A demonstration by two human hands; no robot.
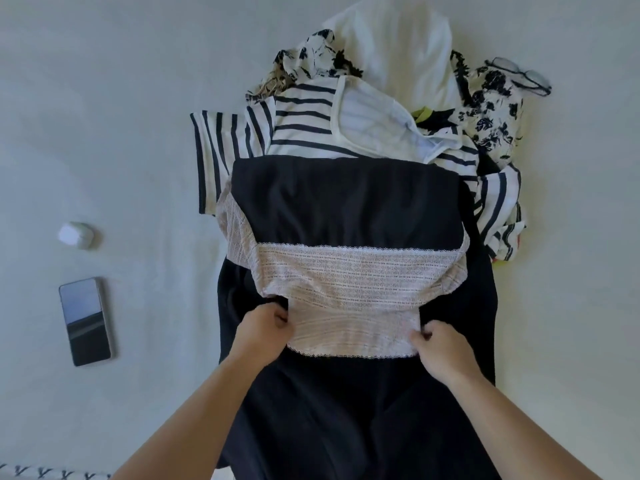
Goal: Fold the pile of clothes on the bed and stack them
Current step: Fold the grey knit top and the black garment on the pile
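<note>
Both hands — the left hand (268, 323) and the right hand (436, 344) — are pinching opposite side edges of the lace-trimmed black garment (346, 209), spread on the bed (104, 98) in front of the unfolded pile (346, 109). Folding is probably just starting (nothing looks stacked yet) — next, likely folding the sides inward evenly.

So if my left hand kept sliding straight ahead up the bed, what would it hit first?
The left hand already grips the lace garment; straight ahead it would probably push that, then the black garment, then the striped shirt.
</note>
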